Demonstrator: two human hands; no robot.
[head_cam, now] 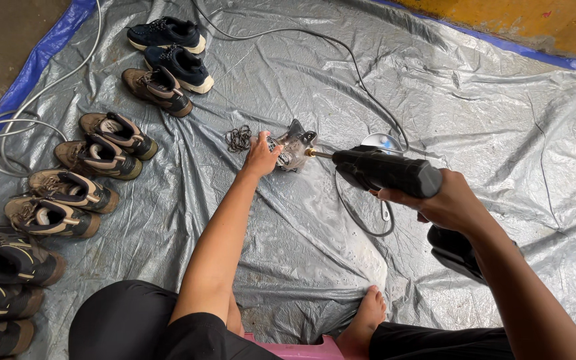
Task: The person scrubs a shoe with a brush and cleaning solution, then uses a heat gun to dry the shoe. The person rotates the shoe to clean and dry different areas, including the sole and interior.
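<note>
My left hand (261, 155) reaches forward and grips a wet grey shoe (294, 145) lying on the grey tarp (475, 113). My right hand (447, 203) holds a black pressure-washer spray gun (387, 171) whose brass nozzle points at the shoe from the right, almost touching it. White spray and foam wet the tarp under the shoe. A loose dark shoelace bundle (238, 139) lies just left of my left hand. My bare foot (367, 320) rests on the tarp below.
Several brown and black boots (95, 157) line the left side, with two dark blue sneakers (176, 50) at the top. Grey hoses (8, 127) coil at the far left; a black cable (341, 53) runs across the tarp. A pink stool edge (301, 350) shows below.
</note>
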